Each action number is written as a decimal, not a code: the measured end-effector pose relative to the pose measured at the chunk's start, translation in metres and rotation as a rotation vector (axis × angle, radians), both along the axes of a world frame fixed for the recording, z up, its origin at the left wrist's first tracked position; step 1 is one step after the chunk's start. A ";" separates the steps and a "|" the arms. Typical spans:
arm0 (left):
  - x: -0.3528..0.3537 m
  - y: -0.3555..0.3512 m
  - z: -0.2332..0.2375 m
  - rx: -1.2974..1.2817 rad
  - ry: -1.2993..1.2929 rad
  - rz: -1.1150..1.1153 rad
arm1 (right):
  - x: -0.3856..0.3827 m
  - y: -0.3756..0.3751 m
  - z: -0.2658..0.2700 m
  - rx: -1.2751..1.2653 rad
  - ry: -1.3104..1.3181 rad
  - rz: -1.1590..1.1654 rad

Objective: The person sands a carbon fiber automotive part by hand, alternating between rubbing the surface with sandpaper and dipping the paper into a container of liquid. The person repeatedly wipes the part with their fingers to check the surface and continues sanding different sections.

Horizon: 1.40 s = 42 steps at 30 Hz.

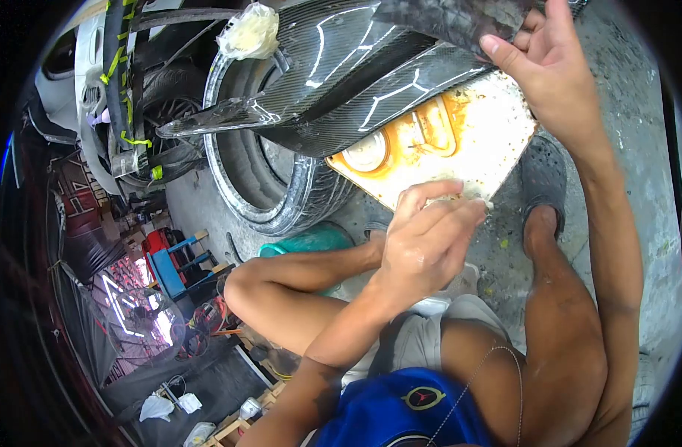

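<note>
A glossy carbon-fibre panel point(400, 93) lies across the upper middle of the head view, over a tyre and a rust-stained white metal can. Its right end carries a dark, mottled strip point(460, 21). My right hand point(553, 71) grips that end, thumb pressed on the near edge and fingers partly hidden behind. Lower down, my left hand point(430, 242) is closed over the near side of the metal can point(479, 160), fingers curled together. A little whitish material shows at its fingertips; I cannot tell what it is.
Left of the can stands the tyre point(262, 201), with a crumpled yellowish-white wad point(249, 31) at its top. A green container point(311, 240) sits beside my bent leg. Farther left are a car wheel point(173, 104), a blue-and-red tool point(169, 264) and scattered workshop items.
</note>
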<state>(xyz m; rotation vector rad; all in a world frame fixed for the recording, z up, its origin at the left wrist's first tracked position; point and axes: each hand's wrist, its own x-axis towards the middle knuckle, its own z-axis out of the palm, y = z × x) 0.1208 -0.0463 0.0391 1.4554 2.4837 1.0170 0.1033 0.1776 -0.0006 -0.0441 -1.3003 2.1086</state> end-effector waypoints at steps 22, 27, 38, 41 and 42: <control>-0.003 -0.005 -0.005 0.017 -0.104 -0.075 | -0.031 -0.023 -0.014 0.046 0.011 0.003; 0.004 -0.006 -0.007 -0.026 -0.148 -0.044 | -0.032 -0.019 -0.015 -0.005 -0.014 0.058; 0.006 0.002 0.010 -0.120 -0.177 -0.203 | -0.027 -0.025 -0.031 0.409 -0.274 -0.199; 0.009 0.005 0.011 -0.194 -0.108 -0.161 | -0.036 -0.021 -0.032 0.946 -0.140 -0.501; 0.009 0.004 0.007 -0.191 -0.119 -0.161 | -0.036 -0.024 -0.031 0.946 -0.141 -0.501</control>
